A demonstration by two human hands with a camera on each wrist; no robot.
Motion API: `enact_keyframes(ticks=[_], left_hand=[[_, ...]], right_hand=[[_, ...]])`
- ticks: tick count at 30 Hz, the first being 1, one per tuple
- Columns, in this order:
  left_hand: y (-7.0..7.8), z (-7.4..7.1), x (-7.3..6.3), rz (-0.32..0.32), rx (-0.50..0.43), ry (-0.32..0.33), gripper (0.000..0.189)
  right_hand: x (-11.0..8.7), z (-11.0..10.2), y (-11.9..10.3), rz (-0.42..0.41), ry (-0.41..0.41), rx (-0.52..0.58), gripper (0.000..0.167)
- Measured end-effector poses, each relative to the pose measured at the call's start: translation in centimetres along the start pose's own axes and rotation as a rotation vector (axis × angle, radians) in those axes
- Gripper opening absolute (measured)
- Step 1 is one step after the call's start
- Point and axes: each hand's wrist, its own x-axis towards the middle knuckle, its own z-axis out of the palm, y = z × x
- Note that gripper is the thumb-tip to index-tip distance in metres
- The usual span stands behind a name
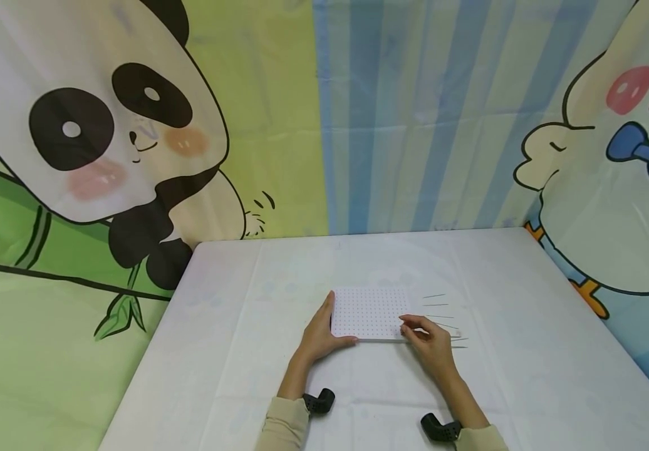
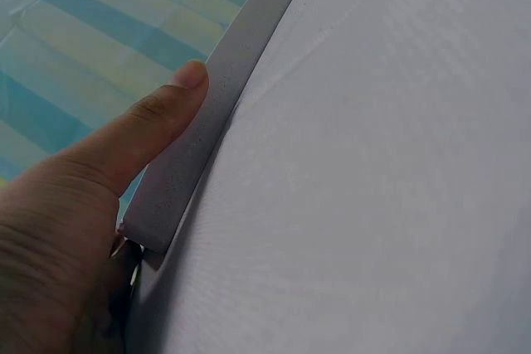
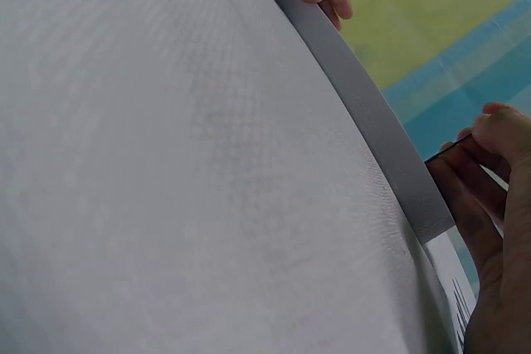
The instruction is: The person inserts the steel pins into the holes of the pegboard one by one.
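Observation:
A white board (image 1: 371,313) with a grid of small holes lies flat on the table. My left hand (image 1: 319,332) braces its near left corner, the straight thumb (image 2: 170,109) against the near side and the fingers along the left edge. At the board's right side, my right hand (image 1: 428,341) pinches a thin dark needle-like rod (image 3: 449,148) between thumb and fingertips, over the near right part of the holes. The rod's tip meets the board's edge line in the right wrist view; whether it sits in a hole I cannot tell.
Several thin dark rods (image 1: 435,305) lie roughly side by side on the white-covered table (image 1: 279,275), just right of the board and partly behind the right hand. Printed cloth (image 1: 279,125) with a panda and a duck hangs behind the table.

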Motion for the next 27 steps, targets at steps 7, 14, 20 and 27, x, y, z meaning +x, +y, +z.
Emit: enact_keyframes(ticks=[7,14,20,27], left_hand=[[0.3,-0.2,0.0,-0.034,-0.018,-0.040,0.124],[0.3,-0.3,0.1,-0.027,-0.016,-0.041,0.123],[0.3,-0.4,0.1,-0.031,-0.010,-0.042,0.123],[0.3,-0.5,0.1,-0.030,-0.016,-0.054,0.121]], right_hand=[[-0.4,0.1,2.2,-0.021,0.004,-0.069,0.015],[-0.5,0.0,3.5,-0.049,0.004,-0.066,0.017],[-0.3,0.0,3.2,-0.048,-0.004,-0.063,0.018],[0.0,-0.1,0.4,-0.049,-0.020,-0.075,0.018]])
